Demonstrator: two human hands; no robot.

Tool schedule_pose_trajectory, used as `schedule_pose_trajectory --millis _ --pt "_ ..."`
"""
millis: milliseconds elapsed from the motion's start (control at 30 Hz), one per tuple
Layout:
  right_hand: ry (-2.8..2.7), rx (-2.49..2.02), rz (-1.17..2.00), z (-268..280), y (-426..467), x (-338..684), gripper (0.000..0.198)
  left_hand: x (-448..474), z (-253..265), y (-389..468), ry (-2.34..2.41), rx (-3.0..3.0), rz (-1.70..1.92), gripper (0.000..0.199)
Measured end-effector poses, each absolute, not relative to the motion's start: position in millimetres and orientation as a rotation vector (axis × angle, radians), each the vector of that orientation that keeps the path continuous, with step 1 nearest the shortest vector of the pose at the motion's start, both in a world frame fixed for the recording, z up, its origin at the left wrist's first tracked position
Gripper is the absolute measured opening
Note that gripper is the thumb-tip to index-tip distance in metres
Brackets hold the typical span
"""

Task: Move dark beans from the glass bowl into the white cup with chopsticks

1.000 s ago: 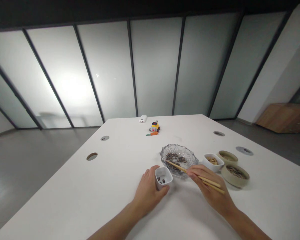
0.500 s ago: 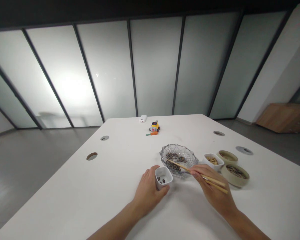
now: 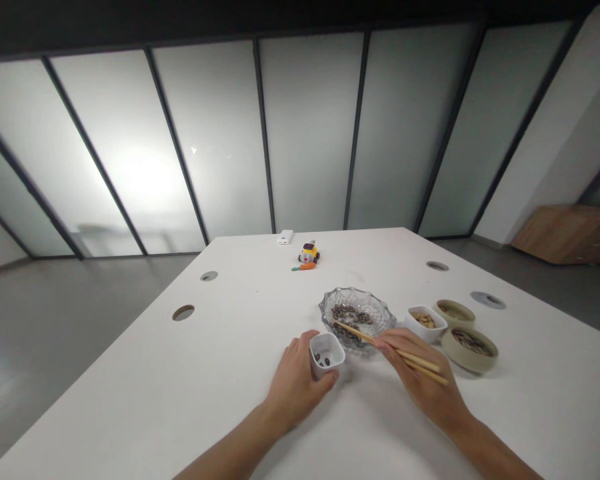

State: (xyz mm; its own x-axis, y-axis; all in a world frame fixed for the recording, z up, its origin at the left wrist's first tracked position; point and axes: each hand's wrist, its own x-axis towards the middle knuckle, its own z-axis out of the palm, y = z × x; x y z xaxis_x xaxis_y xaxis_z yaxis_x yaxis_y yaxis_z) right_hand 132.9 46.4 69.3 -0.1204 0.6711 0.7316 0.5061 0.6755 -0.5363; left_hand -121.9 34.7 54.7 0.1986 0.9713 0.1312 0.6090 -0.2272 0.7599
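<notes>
My left hand (image 3: 300,380) is wrapped round a small white cup (image 3: 329,348) with a few dark seeds or beans (image 3: 323,361) in its bottom. In my right hand (image 3: 420,373) is a pair of wooden chopsticks (image 3: 363,335). Their tips are inside a clear cut-glass bowl (image 3: 385,319), among many small dark brown seeds or beans (image 3: 350,313) spread over its base. The bowl stands just beyond the cup. Whether the tips pinch a single piece is too small to tell.
Right of the glass bowl stand a white square bowl (image 3: 440,328) of light brown pieces and two beige bowls (image 3: 473,361) (image 3: 467,319). Farther back on the white table (image 3: 155,393) lie a toy carrot (image 3: 307,266), a yellow toy car (image 3: 309,253) and a white device (image 3: 285,237).
My right hand has shifted slightly left with the chopsticks, whose tips stay in the glass bowl. My left hand and the cup have barely moved.
</notes>
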Motion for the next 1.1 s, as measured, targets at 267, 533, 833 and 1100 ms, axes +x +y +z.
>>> schedule_pose_trajectory --millis 267,533,833,1100 --pt "-1.747 -0.924 0.039 68.2 48.1 135.5 0.018 -122.8 52.0 35.6 1.462 1.925 0.845 0.058" --pt "-1.791 -0.912 0.053 72.5 44.5 134.5 0.017 -123.5 50.7 35.4 1.462 1.927 0.836 0.058" --pt "-1.734 -0.939 0.039 74.0 45.6 133.8 0.024 -123.9 51.2 35.3 1.464 1.919 0.828 0.057" --pt "-1.625 -1.139 -0.001 66.9 53.2 141.4 0.038 -124.1 52.4 34.3 1.466 1.929 0.807 0.058"
